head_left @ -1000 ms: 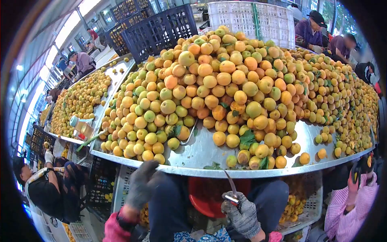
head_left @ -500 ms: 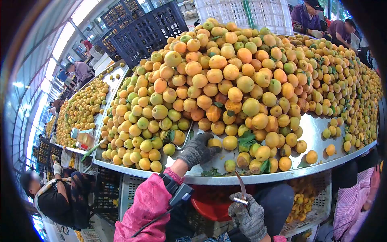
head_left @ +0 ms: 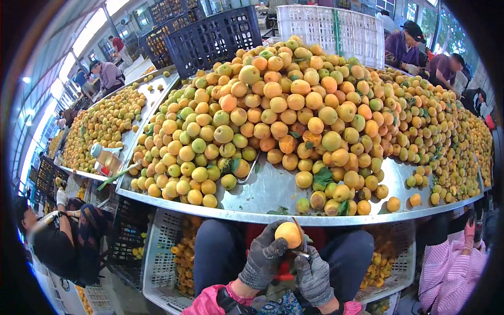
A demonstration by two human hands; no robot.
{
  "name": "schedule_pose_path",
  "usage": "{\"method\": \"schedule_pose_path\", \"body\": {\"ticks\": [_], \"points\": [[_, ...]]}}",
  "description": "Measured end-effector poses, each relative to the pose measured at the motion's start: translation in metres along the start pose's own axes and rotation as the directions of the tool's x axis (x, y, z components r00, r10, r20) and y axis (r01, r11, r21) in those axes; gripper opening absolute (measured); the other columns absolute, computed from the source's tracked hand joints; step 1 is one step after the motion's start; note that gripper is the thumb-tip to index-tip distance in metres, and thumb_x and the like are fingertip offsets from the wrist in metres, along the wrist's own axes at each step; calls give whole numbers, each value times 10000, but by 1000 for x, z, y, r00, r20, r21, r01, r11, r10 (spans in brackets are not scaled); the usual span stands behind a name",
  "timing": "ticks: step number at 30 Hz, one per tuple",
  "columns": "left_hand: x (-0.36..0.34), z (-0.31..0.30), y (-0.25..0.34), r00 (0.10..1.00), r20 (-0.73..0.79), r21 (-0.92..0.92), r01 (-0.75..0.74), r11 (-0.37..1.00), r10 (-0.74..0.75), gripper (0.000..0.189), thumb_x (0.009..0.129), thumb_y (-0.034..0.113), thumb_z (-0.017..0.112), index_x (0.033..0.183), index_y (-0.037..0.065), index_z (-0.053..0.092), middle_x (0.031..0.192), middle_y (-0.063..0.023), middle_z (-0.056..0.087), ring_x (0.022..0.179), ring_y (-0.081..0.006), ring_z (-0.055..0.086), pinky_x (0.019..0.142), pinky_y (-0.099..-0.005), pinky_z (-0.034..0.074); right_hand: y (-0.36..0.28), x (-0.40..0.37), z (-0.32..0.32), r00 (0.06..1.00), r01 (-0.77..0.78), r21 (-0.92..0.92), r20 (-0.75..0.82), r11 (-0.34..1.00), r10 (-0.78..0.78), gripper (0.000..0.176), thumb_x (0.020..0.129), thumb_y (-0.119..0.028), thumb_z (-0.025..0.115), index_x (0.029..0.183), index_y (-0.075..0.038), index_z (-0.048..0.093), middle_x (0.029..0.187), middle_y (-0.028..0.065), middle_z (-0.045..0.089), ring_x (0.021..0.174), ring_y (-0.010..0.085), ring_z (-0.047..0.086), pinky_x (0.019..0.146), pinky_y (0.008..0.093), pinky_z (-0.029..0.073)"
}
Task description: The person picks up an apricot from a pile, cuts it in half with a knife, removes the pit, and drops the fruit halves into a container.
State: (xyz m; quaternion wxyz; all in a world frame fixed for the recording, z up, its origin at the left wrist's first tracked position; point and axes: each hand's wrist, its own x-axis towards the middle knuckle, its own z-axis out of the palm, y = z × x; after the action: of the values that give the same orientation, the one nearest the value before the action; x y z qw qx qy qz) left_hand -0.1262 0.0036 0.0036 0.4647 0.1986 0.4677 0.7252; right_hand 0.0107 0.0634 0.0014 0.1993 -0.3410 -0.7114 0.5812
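Observation:
In front of the metal table's edge, my left hand (head_left: 262, 258), in a grey knit glove, grips a yellow-orange apricot (head_left: 287, 234). My right hand (head_left: 313, 277), gloved the same way, closes round a small knife (head_left: 301, 232) with a curved blade. The blade stands upright against the right side of the apricot. Just beyond my hands, a large heap of apricots (head_left: 273, 102), yellow, orange and greenish, lies on the metal table (head_left: 241, 202) with some leaves among them.
White crates (head_left: 157, 257) holding cut fruit stand below the table on both sides of my knees. A dark crate (head_left: 215, 42) and a white crate (head_left: 331, 31) rise behind the heap. A bottle (head_left: 107, 160) stands at left. Other people (head_left: 68, 241) work around the tables.
My left hand has come back from the table toward me, now with an apricot in it. My right hand has raised the knife to the fruit. The view has shifted slightly.

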Motion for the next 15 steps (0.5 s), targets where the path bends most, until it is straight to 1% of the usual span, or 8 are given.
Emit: {"method": "schedule_pose_path", "body": {"ticks": [1, 5, 7, 8, 10, 11, 12, 15], "points": [[-7, 10, 6, 1000, -5, -114, 17, 993, -17, 692, 856, 436, 665, 1296, -49, 443, 1124, -149, 614, 1025, -246, 612, 914, -355, 496, 0, -2, 2, 1000, 5, -37, -6, 999, -5, 304, 959, -237, 526, 1169, -18, 546, 814, 103, 658, 698, 219, 653, 621, 336, 506], [-23, 17, 6, 997, -73, -207, 8, 978, -23, 647, 789, 303, 755, 1272, -21, 471, 1096, -124, 612, 1014, -226, 612, 905, -359, 503, -6, -14, 9, 995, 71, -4, -75, 997, -71, 411, 957, -378, 508, 1125, -8, 574, 741, 95, 665, 662, 189, 663, 590, 323, 504], [-32, 21, 5, 992, -112, -292, 22, 956, -57, 612, 768, 250, 766, 1246, -15, 489, 1086, -118, 615, 994, -216, 616, 897, -350, 504, -15, -19, 14, 983, 101, 67, -158, 993, -89, 479, 949, -416, 506, 1177, 1, 558, 851, 135, 685, 762, 235, 689, 649, 334, 525], [-34, 23, 5, 992, -114, -295, 19, 955, -55, 612, 768, 250, 766, 1246, -15, 489, 1086, -118, 615, 994, -216, 616, 897, -350, 504, -13, -21, 14, 984, 101, 64, -155, 993, -90, 479, 949, -416, 506, 1177, 1, 558, 851, 135, 685, 762, 235, 689, 649, 334, 525], [-38, 25, 6, 998, -41, -273, 41, 961, -54, 656, 710, 291, 795, 1233, 10, 515, 1117, -137, 609, 1008, -240, 612, 903, -356, 503, -5, -26, 14, 991, 114, 125, -88, 986, -103, 456, 956, -272, 542, 1313, 2, 466, 982, 119, 687, 910, 239, 683, 777, 319, 526], [-38, 25, 8, 995, -65, -208, 59, 976, -74, 629, 663, 220, 812, 1188, 16, 533, 1108, -136, 607, 999, -244, 613, 903, -356, 503, 1, -28, 15, 990, 116, 95, -85, 989, -108, 462, 951, -302, 547, 1297, -2, 483, 1003, 130, 683, 926, 245, 680, 780, 330, 523], [-37, 23, 10, 995, -67, -214, 58, 975, -74, 629, 663, 220, 812, 1188, 16, 533, 1108, -136, 607, 999, -244, 613, 903, -356, 503, 5, -29, 13, 991, 114, 90, -82, 989, -107, 462, 951, -302, 547, 1297, -2, 483, 1003, 130, 683, 926, 245, 680, 780, 330, 523], [-31, 12, 13, 999, 10, -54, 35, 998, -34, 619, 633, 178, 847, 1148, 19, 541, 1093, -118, 605, 996, -228, 605, 914, -350, 495, 20, -29, 5, 994, 113, 49, -17, 992, -112, 498, 929, -396, 557, 1203, 19, 546, 965, 150, 688, 892, 263, 685, 754, 361, 531]]}}
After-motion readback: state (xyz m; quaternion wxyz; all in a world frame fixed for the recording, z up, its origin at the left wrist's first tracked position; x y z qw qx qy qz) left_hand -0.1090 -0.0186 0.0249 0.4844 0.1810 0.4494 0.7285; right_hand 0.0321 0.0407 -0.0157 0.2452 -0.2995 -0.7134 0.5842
